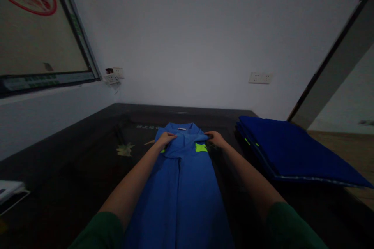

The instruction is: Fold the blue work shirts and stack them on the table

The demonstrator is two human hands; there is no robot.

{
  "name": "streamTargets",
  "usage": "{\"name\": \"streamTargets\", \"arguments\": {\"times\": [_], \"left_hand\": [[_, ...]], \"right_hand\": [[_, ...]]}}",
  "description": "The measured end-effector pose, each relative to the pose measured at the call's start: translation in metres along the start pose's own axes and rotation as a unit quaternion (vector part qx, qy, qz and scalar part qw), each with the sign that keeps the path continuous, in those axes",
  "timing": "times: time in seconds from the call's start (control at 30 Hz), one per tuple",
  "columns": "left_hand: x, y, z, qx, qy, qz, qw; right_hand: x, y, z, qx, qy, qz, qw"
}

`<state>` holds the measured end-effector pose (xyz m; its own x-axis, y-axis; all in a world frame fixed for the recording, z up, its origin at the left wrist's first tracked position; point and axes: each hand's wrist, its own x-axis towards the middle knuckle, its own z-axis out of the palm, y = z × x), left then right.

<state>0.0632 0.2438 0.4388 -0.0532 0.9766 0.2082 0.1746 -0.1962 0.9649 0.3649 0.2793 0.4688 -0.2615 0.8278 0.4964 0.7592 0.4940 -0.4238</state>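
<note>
A blue work shirt [193,186] with a collar, a white neck label and lime-yellow patches lies stretched out on a dark table, its collar end farthest from me. A seam or gap runs down its middle toward me. My left hand [166,140] pinches the cloth at the left shoulder, just below the collar. At the opposite shoulder, my right hand [216,139] has its thumb and fingers closed on the edge of the cloth. Between the hands, the cloth across the chest is bunched in a loose fold. The near end of the shirt runs out of view.
Darker blue folded cloth [286,143] is stacked at the table's right edge. The dark table [87,171] bears a leaf picture [125,150] and pale lettering. A white device [11,190] with a cable sits at the left. Behind stands a wall with sockets [260,78].
</note>
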Motion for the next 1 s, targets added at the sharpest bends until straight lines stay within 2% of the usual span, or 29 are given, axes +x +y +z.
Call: {"name": "streamTargets", "arguments": {"times": [0.3, 0.47, 0.6, 0.67, 0.73, 0.83, 0.93, 1.0], "left_hand": [[-0.017, -0.009, -0.018, -0.097, -0.011, -0.014, 0.995], [-0.027, -0.013, -0.024, -0.103, -0.065, -0.053, 0.991], [-0.029, -0.014, -0.020, -0.118, -0.085, -0.061, 0.988], [-0.031, -0.012, -0.017, -0.134, -0.081, -0.033, 0.987], [-0.037, -0.008, -0.017, -0.115, -0.050, 0.013, 0.992], [-0.051, -0.004, -0.023, -0.030, 0.009, 0.103, 0.994], [-0.069, -0.008, -0.031, 0.063, 0.032, 0.200, 0.977], [-0.078, -0.016, -0.035, 0.125, 0.042, 0.228, 0.965]], "right_hand": [[0.053, 0.014, -0.012, 0.114, -0.057, -0.044, 0.991], [0.080, 0.008, 0.006, 0.112, -0.063, -0.056, 0.990], [0.092, 0.002, 0.015, 0.051, -0.072, -0.071, 0.994], [0.094, -0.001, 0.016, 0.005, -0.075, -0.079, 0.994], [0.094, -0.004, 0.017, -0.042, -0.075, -0.082, 0.993], [0.091, -0.009, 0.025, -0.098, -0.072, -0.082, 0.989], [0.088, -0.013, 0.035, -0.126, -0.069, -0.082, 0.986], [0.088, -0.012, 0.038, -0.129, -0.066, -0.080, 0.986]]}}
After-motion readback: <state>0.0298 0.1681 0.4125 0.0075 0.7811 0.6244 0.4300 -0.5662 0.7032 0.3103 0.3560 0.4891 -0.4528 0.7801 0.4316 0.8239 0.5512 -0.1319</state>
